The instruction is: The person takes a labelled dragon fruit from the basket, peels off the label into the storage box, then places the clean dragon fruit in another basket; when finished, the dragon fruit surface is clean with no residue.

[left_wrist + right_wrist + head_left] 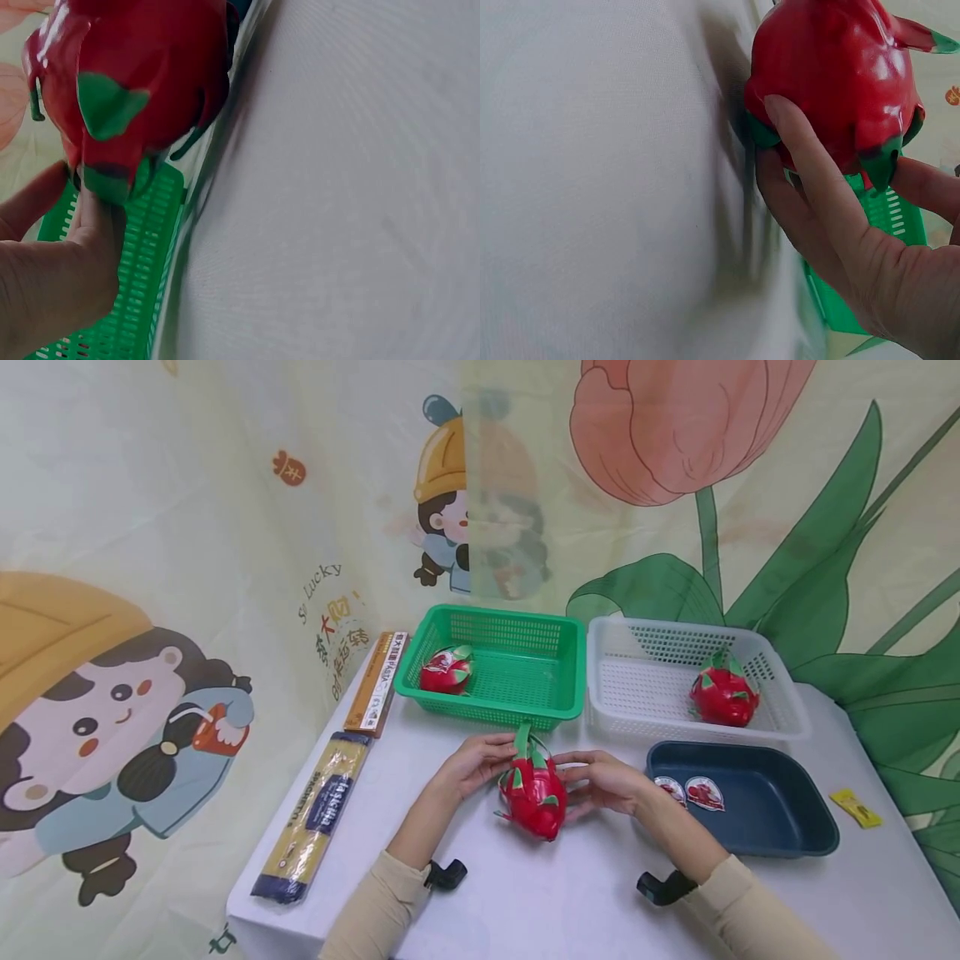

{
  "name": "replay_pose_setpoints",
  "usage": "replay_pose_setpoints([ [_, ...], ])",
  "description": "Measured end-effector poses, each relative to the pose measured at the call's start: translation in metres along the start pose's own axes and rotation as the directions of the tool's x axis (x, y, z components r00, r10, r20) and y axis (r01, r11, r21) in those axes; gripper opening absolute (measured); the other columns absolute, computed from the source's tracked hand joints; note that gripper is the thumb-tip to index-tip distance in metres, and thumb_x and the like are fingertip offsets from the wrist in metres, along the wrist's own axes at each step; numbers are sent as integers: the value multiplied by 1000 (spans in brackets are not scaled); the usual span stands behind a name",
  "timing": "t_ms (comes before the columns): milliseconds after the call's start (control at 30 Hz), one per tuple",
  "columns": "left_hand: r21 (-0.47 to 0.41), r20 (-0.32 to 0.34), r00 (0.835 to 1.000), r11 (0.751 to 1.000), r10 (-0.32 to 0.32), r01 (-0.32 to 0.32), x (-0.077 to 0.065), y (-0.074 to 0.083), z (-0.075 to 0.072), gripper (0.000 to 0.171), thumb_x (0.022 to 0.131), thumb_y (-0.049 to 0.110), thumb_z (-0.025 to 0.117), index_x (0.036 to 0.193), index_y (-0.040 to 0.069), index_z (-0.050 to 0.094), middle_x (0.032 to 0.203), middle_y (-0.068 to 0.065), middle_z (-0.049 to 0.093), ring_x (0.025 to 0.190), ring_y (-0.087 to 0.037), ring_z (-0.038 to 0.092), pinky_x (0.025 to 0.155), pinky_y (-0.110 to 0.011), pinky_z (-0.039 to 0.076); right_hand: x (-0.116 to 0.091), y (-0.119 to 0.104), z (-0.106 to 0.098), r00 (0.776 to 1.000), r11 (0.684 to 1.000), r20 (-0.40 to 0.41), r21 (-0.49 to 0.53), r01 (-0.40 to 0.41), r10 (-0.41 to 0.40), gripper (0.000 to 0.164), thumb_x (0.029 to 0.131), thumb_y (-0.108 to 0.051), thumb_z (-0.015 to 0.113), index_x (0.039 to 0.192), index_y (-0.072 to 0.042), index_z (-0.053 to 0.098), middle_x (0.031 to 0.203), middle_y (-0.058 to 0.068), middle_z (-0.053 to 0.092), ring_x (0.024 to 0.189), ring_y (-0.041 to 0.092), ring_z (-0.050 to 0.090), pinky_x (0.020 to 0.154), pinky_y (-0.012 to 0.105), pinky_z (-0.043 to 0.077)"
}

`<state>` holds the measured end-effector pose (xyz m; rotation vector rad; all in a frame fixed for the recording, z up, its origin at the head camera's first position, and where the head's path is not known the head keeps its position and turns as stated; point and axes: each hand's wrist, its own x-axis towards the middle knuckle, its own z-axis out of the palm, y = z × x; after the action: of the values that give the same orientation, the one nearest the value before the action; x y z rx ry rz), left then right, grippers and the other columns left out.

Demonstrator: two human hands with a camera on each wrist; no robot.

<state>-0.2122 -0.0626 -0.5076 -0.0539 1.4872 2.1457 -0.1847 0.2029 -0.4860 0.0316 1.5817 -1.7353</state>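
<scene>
A red dragon fruit (pixel 534 795) with green-tipped scales is held between both hands over the white table, its leafy end towards the baskets. My left hand (pixel 480 764) pinches it near that leafy end; in the left wrist view the thumb and fingers close on a green-tipped part. Along its other side, my right hand (pixel 606 783) grips it, with fingers against the red skin in the right wrist view. Another dragon fruit (pixel 446 675), bearing a round label, lies in the green basket (pixel 495 720). A third dragon fruit (pixel 724 695) lies in the white basket (pixel 611 714).
Right of my right hand is a dark blue tray (pixel 772 802) with two round stickers (pixel 705 794) in it. A small yellow packet (pixel 855 808) lies beyond it. On the left are a spaghetti pack (pixel 313 818) and a long brown box (pixel 377 683). Printed curtains hang behind.
</scene>
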Motion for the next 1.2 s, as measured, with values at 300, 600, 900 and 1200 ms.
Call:
replay_pose_setpoints([
  [300,-39,34,999,999,33,-32,-1,5,3,44,101,-1,61,144,-7,56,129,-16,71,101,-16,74,91,-30,61,-27,-6,-6,1000,997,20,-73,20,-18,61,101,-14,63,153,5,39,131,18,61,118,38,62,86,52,63],
  [600,-54,65,997,998,31,-27,1,14,14,43,102,-4,58,145,-10,53,138,-29,62,104,-20,73,97,-33,60,-70,-16,-25,994,987,59,-121,103,-97,65,100,-12,65,154,9,35,128,13,65,114,31,68,88,52,62],
  [900,-51,72,997,999,12,-8,4,19,39,42,103,-3,58,144,-11,53,133,-27,64,99,-18,70,101,-38,58,-104,-31,-48,985,978,78,-127,163,-154,59,105,-12,58,154,9,32,132,9,64,118,30,66,91,56,60],
  [1200,-223,16,998,973,-55,57,18,14,71,40,103,-3,57,142,-13,53,122,-18,65,109,-27,63,113,-46,48,-127,-51,-73,977,966,61,-148,210,-203,34,106,-7,52,139,-17,54,131,3,65,119,27,66,90,57,60],
])
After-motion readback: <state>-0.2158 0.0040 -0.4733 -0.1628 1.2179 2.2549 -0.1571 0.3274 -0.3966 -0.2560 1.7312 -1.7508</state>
